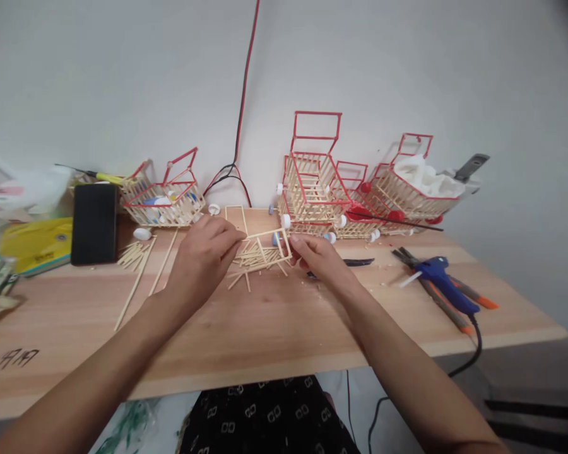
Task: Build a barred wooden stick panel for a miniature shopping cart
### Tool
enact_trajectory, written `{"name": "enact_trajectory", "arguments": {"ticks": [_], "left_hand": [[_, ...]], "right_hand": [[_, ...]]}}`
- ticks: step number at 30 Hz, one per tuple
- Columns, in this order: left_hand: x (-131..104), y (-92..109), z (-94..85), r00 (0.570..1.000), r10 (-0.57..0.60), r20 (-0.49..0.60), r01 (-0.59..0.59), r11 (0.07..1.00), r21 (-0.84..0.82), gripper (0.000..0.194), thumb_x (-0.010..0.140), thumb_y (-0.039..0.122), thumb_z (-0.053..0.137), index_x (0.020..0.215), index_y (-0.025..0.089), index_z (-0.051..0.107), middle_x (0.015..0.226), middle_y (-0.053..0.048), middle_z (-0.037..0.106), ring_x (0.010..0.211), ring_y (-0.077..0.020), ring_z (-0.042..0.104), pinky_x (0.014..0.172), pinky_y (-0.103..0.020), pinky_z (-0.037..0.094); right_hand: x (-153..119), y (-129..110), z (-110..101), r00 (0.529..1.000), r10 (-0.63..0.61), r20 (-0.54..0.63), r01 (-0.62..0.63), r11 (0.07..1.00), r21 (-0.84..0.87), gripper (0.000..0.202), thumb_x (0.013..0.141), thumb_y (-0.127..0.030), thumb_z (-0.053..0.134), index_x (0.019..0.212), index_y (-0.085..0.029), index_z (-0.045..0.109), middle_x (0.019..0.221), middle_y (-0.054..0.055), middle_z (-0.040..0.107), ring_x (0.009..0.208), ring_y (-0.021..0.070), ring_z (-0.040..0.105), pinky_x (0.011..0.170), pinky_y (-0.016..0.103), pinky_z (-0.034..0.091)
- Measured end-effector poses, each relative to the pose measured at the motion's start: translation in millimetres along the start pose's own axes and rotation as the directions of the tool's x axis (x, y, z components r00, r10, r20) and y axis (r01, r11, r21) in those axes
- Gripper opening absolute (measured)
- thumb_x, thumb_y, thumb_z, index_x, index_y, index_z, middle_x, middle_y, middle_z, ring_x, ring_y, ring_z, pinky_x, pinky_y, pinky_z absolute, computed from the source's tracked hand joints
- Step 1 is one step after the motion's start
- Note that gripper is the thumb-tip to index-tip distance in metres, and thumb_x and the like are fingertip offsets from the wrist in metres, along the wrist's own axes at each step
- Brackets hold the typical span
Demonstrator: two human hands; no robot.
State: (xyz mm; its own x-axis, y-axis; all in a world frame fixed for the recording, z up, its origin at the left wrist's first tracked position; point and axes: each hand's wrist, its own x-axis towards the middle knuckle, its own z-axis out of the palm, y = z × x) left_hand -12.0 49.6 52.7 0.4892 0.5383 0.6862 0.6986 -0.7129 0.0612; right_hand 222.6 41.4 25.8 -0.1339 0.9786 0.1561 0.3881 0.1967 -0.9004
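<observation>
Between my two hands a small rectangular frame of thin wooden sticks [264,234], with a crossbar, is held tilted above the table. My left hand [207,244] pinches its left end. The fingers of my right hand [318,253] close on its right end, by the short side. Beneath the frame lies a loose pile of short wooden sticks [253,260]. Another flat stick frame [235,207] rests just behind my left hand. A dark blade-like tool [360,261] lies partly hidden behind my right hand.
Miniature stick shopping carts [312,183] with red trim stand along the wall, another cart [165,202] at left. A blue glue gun [447,287] lies over pliers [442,306] at right. A black tablet-like slab [94,224], yellow packet [40,244] and long sticks [135,287] occupy the left.
</observation>
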Motion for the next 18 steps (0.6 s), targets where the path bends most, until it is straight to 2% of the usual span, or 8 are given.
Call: {"name": "enact_trajectory", "arguments": {"ticks": [4,7,13,18], "left_hand": [[5.1,-3.0,-0.2,0.999,-0.046,-0.023,0.047,0.999,0.019,0.017,0.092,0.021,0.048,0.089,0.019,0.065,0.088,-0.007,0.065,0.090,-0.0216,0.056,0.080,-0.035,0.045],[7.6,-5.4,-0.1,0.996,-0.083,-0.029,0.084,0.996,0.034,0.017,0.092,0.020,0.047,0.088,0.018,0.063,0.087,-0.007,0.064,0.090,-0.0221,0.057,0.080,-0.035,0.045],[10.9,1.7,1.8,0.994,-0.110,0.021,0.111,0.993,-0.027,0.013,0.088,0.014,0.050,0.090,0.016,0.063,0.085,-0.006,0.064,0.084,-0.0197,0.058,0.077,-0.031,0.046],[18.8,8.3,2.4,0.986,-0.139,0.091,0.150,0.979,-0.138,0.024,0.083,0.010,0.049,0.099,0.013,0.066,0.084,-0.006,0.065,0.081,-0.0178,0.060,0.073,-0.028,0.046]], "right_hand": [[-4.7,-8.7,2.7,0.986,0.110,0.122,-0.130,0.976,0.173,0.039,0.085,-0.053,0.052,0.082,-0.017,0.065,0.070,0.003,0.065,0.056,0.0104,0.056,0.047,0.020,0.035],[-7.0,-10.6,9.7,0.967,0.120,0.223,-0.181,0.944,0.275,0.031,0.080,-0.047,0.062,0.087,-0.018,0.067,0.083,0.006,0.071,0.062,0.0107,0.061,0.048,0.020,0.037],[-5.1,1.1,21.8,0.990,0.075,0.123,-0.118,0.910,0.398,0.031,0.081,-0.046,0.062,0.079,-0.016,0.071,0.081,0.006,0.072,0.063,0.0103,0.062,0.052,0.021,0.039],[-4.8,0.5,20.6,0.993,0.065,0.094,-0.100,0.888,0.450,0.029,0.081,-0.044,0.063,0.081,-0.016,0.071,0.077,0.005,0.070,0.060,0.0093,0.059,0.051,0.021,0.037]]}}
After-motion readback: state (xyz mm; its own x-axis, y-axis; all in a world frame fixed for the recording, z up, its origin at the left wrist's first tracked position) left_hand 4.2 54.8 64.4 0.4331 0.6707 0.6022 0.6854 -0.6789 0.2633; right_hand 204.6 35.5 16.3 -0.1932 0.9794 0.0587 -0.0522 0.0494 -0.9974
